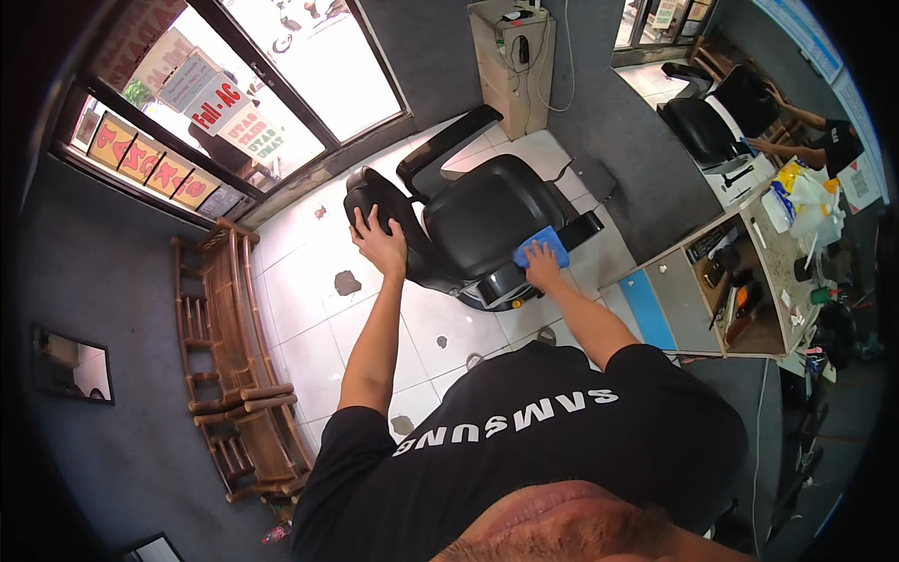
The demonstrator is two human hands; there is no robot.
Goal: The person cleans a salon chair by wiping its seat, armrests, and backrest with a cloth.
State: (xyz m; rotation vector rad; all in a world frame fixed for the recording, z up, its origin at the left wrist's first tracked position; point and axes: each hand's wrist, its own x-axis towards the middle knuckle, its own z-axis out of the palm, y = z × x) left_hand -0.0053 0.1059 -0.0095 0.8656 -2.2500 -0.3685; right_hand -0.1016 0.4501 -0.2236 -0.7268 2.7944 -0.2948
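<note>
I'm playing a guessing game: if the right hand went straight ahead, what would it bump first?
Past the blue cloth under it, the right hand would probably meet the black seat first; depth is unclear, so it might pass above.

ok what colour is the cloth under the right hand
Blue; the cloth shows best in the head view.

So there's a black padded barber chair (496,201) around 1 o'clock of centre, on white floor tiles (318,361). Left hand (382,245) is at 10 o'clock, fingers spread on the backrest; right hand (540,266), 3 o'clock, sits on a blue cloth (554,240) over the near armrest. Brown bamboo bench (229,328) at 8, glass doors (281,80) at 11, cluttered speckled-top counter (776,245) out at 3.
</note>
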